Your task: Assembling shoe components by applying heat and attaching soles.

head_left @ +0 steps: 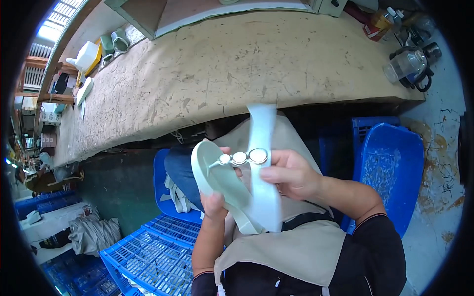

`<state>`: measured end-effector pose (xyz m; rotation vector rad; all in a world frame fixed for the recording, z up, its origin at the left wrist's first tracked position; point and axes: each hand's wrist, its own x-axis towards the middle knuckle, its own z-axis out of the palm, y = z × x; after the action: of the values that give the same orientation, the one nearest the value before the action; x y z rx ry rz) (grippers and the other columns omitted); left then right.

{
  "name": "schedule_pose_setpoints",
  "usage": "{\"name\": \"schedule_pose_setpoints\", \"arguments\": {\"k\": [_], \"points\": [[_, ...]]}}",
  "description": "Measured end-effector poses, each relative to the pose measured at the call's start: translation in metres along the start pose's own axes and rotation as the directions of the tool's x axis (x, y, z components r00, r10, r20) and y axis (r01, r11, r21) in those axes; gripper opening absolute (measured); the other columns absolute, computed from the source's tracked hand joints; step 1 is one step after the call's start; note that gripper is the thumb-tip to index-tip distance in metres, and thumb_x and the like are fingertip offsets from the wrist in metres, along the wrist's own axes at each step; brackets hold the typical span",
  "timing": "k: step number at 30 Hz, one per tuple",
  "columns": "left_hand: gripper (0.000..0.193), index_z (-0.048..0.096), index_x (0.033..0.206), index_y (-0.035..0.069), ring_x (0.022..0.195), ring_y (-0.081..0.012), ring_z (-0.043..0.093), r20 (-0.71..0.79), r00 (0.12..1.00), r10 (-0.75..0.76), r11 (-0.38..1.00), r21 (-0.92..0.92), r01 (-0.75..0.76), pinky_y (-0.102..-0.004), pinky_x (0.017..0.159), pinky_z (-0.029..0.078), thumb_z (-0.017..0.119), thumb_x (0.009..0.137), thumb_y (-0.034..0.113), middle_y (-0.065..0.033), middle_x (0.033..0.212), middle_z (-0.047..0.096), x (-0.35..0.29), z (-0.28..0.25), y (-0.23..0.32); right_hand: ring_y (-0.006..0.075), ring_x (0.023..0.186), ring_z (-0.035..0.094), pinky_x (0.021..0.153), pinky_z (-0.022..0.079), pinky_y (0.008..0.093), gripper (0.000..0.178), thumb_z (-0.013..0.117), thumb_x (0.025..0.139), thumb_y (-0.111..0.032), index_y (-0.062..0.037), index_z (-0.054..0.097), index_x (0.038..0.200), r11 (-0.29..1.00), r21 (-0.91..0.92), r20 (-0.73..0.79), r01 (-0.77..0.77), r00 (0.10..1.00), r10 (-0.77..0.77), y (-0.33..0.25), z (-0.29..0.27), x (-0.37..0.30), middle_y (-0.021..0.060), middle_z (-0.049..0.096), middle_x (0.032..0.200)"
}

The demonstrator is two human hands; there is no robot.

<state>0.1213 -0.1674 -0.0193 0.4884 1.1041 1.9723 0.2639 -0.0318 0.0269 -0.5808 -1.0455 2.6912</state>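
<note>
A pale green thong sandal [230, 183] is tilted in front of my lap, its sole facing left. My left hand [214, 204] grips it round the edge, with some fingers hidden behind the sole. A wide whitish strap [264, 200], blurred at both ends, stands across the sandal's right side. Round silver-rimmed ornaments [239, 158] run in a row from the thong to the middle of this strap. My right hand [292, 174] pinches the strap beside the largest ornament, thumb in front.
A worn table [237, 64] spans the far side. On my left are a blue crate [158, 246] and a blue tub holding pale straps [178, 197]. At right stands a blue bin [390, 167]. A glass jug [407, 64] sits on the table's right end, sandals [119, 41] at far left.
</note>
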Motion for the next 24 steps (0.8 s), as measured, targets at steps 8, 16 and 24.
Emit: {"name": "schedule_pose_setpoints", "arguments": {"k": [8, 16, 24], "points": [[0.088, 0.022, 0.156, 0.005, 0.112, -0.0218, 0.053, 0.106, 0.98, -0.166, 0.968, 0.208, 0.141, -0.0294, 0.092, 0.045, 0.063, 0.086, 0.04, -0.0178, 0.137, 0.046, 0.006, 0.017, -0.022, 0.0116, 0.06, 0.06, 0.052, 0.052, 0.0222, 0.016, 0.055, 0.093, -0.003, 0.0045, 0.059, 0.107, 0.906, 0.422, -0.005, -0.033, 0.999, 0.038, -0.016, -0.009, -0.029, 0.0112, 0.065, 0.081], [0.067, 0.023, 0.155, -0.001, 0.113, -0.0221, 0.05, -0.017, 0.912, -0.41, 0.888, 0.224, 0.403, -0.0306, 0.092, 0.044, 0.051, 0.098, 0.023, -0.0173, 0.134, 0.047, 0.044, 0.022, -0.07, 0.011, 0.056, 0.06, 0.046, 0.05, 0.0188, 0.016, 0.057, 0.094, -0.005, 0.0051, 0.058, 0.107, 0.928, 0.356, -0.294, -0.109, 0.93, 0.221, 0.023, -0.055, -0.021, 0.0116, 0.066, 0.079], [0.02, 0.06, 0.107, -0.002, 0.084, -0.0132, 0.054, -0.188, 0.927, -0.324, 0.795, 0.477, 0.375, -0.0243, 0.079, 0.044, 0.054, 0.095, 0.012, -0.0097, 0.099, 0.06, 0.003, 0.003, -0.018, 0.0133, 0.058, 0.063, 0.047, 0.052, 0.0189, 0.018, 0.057, 0.093, -0.003, 0.0071, 0.058, 0.109, 0.923, 0.375, -0.387, -0.088, 0.89, 0.242, 0.014, -0.058, 0.003, 0.0133, 0.068, 0.084]]}}
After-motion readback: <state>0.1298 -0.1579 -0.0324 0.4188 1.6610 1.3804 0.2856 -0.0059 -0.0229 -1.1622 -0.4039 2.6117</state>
